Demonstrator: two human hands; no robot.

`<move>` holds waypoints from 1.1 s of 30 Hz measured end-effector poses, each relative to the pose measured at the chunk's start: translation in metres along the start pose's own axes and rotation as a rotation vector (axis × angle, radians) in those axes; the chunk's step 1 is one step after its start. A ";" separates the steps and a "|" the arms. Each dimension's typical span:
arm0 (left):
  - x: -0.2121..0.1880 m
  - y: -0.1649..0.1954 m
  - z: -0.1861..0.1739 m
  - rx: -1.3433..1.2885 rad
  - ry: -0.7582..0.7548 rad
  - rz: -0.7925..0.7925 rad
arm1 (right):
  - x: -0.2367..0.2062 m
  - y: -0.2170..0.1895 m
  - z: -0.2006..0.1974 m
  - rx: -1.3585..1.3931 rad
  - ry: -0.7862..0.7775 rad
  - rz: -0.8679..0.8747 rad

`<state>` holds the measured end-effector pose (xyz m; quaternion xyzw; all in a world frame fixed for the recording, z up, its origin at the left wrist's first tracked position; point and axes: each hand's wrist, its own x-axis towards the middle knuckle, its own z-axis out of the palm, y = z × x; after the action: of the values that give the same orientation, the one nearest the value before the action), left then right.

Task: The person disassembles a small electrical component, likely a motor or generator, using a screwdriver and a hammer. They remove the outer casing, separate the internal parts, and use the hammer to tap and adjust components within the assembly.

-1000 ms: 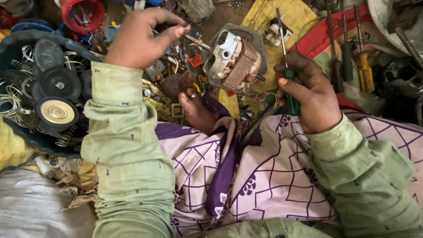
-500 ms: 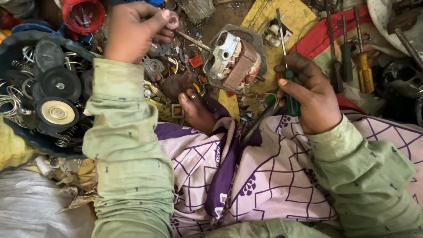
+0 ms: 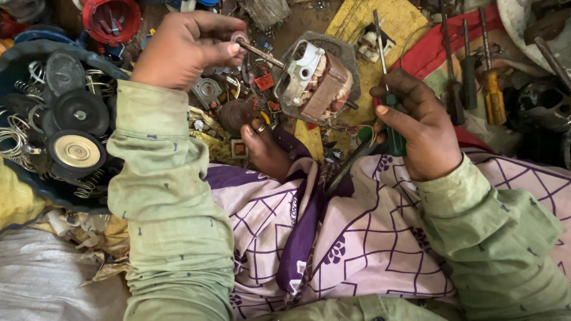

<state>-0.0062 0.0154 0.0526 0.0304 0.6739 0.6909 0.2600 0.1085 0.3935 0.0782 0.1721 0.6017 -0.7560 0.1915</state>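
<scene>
While the person sits with a purple-patterned white cloth [image 3: 369, 238] spread over the lap, both green sleeves reach forward from the near edge of the view over a cluttered floor. A bare foot [image 3: 264, 151] pokes out from under the cloth, toes toward the clutter. Just beyond the lap, the right hand [image 3: 416, 128] is closed in a fist round the green handle of a screwdriver [image 3: 389, 113], whose thin shaft stands up and away toward a yellow sheet [image 3: 386, 30]. Between the two hands, just past the foot, sits a small electric motor [image 3: 315, 80], a grey metal frame with copper-brown windings, tilted on the litter of small parts. Its slim shaft [image 3: 262, 52] sticks out to the left, and the left hand [image 3: 184, 44] pinches the end of that shaft between thumb and fingertips, the other fingers curled in.

At the left edge of the floor a dark blue tub [image 3: 35, 53] holds black discs, a cream disc and coiled wire springs. Farther off, at the far left corner, stands a red round part [image 3: 113, 18]. At the far right, past the right hand, several screwdrivers [image 3: 491, 89] lie side by side on red fabric, one with a yellow handle.
</scene>
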 end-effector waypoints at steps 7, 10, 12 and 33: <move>0.002 0.000 0.001 0.034 -0.022 0.025 | 0.000 0.001 -0.002 0.000 -0.023 -0.022; 0.001 0.002 0.001 0.008 -0.052 0.021 | 0.000 0.001 -0.002 0.003 -0.017 -0.014; 0.002 0.002 0.000 0.001 -0.070 0.022 | 0.000 0.001 -0.002 -0.003 -0.014 -0.010; -0.005 0.012 0.012 0.516 0.116 0.085 | 0.002 0.003 -0.007 0.006 -0.020 -0.032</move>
<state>-0.0009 0.0246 0.0668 0.0844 0.8396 0.5071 0.1754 0.1081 0.3991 0.0732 0.1555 0.6002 -0.7626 0.1846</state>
